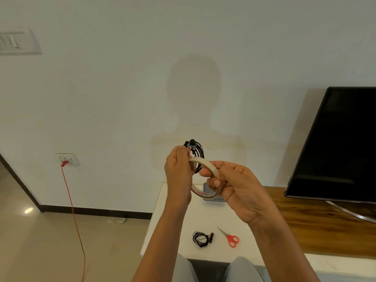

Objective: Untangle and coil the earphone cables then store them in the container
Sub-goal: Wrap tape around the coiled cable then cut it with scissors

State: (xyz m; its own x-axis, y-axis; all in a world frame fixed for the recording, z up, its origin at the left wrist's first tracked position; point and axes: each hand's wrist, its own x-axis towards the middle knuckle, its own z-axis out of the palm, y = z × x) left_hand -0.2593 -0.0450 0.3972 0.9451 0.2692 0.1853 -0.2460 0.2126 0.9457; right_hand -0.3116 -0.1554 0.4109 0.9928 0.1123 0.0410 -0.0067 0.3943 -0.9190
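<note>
Soft light from behind the person throws a pale shadow (193,94) on the wall (101,98) left of the television (335,143). Far left of the television, a glare spot (28,210) shines on the floor (50,241) and the switch plate (18,41) is smeared.

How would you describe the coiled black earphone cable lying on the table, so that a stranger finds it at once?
Left of the big black television stands a white table. Near the edge closest to the person lies a small coil of black earphone cable, just left of the red-handled scissors. Unlike the other black coil, raised in the left hand, it rests untouched.
</note>
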